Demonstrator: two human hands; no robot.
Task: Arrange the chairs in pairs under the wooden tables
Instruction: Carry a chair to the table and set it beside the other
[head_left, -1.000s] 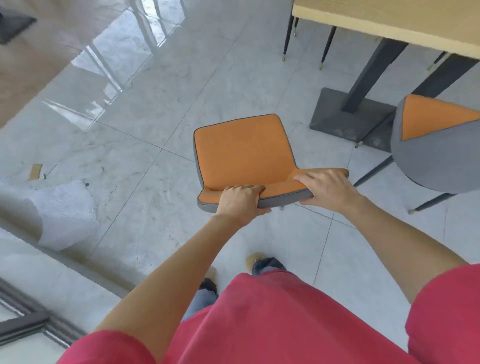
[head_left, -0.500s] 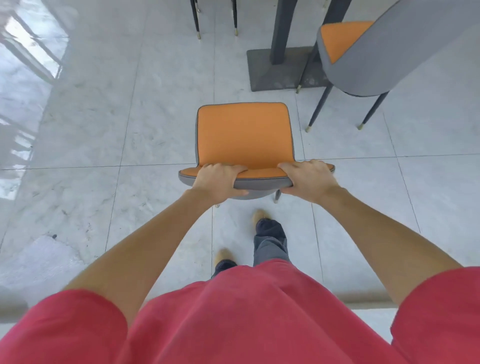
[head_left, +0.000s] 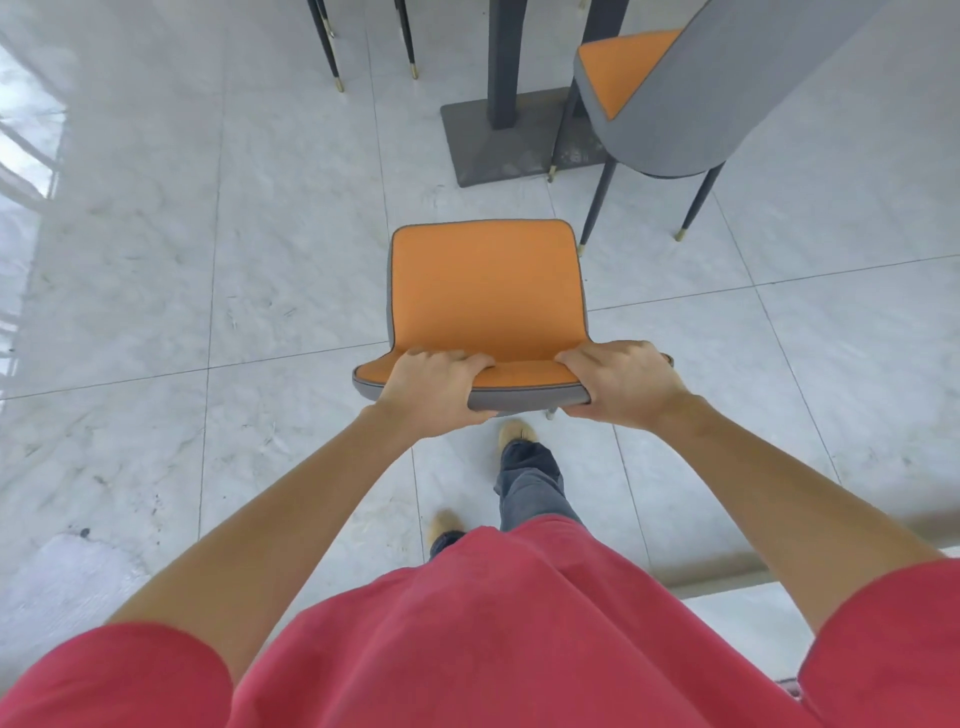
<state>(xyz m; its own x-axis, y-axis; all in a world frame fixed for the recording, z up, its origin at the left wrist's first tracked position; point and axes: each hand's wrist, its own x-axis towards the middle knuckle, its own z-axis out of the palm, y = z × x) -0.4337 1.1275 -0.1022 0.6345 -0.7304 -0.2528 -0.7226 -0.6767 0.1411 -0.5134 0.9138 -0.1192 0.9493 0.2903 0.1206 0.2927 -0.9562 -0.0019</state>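
An orange-seated chair with a grey shell (head_left: 485, 288) is directly in front of me, seen from above. My left hand (head_left: 434, 387) grips the left part of its backrest top and my right hand (head_left: 621, 384) grips the right part. Its legs are mostly hidden under the seat. A second orange and grey chair (head_left: 675, 98) stands at the upper right, beside the dark table base (head_left: 498, 140). The wooden tabletop is out of view.
Dark chair legs with gold tips (head_left: 332, 52) stand at the top, beyond the table post. The floor is pale glossy marble tile (head_left: 208, 260). My feet (head_left: 514, 434) are just behind the held chair. A low ledge (head_left: 727, 571) runs at the lower right.
The view has swung from the tabletop down to the floor. The held chair now points straight at the table base, closer to it. Both hands keep their grip on the backrest.
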